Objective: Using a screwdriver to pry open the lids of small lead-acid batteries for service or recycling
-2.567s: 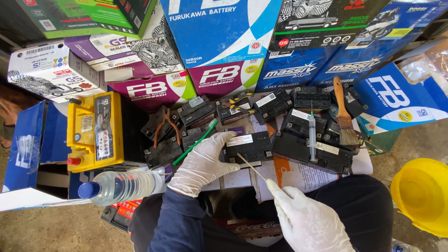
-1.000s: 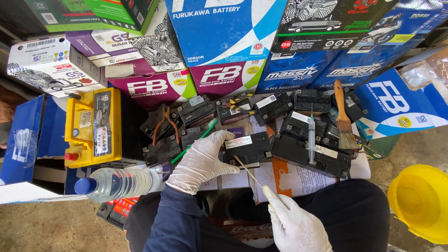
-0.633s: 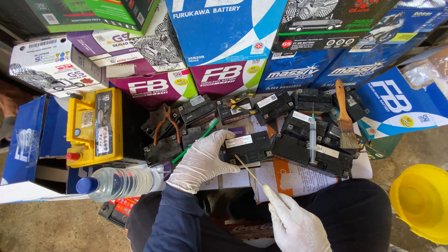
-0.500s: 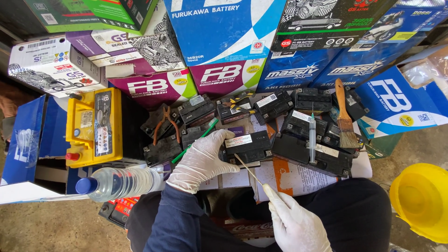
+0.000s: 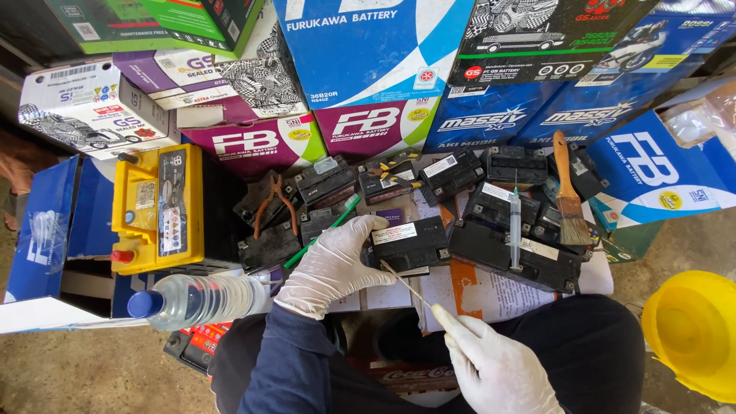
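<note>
We see black batteries (image 5: pixel 514 230) crowding the board, boxes (image 5: pixel 368 54) walling the far side. Only the papers (image 5: pixel 491 295) near our lap lie open.

one head-worn camera looks steeply down and close over the person's lap; stacked battery boxes (image 5: pixel 368 54) are at 12 o'clock, the yellow bucket (image 5: pixel 694 333) at 4 o'clock.

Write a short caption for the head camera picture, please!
Gloved left hand steadies a small black battery while right hand pokes it with a thin stick.
</note>
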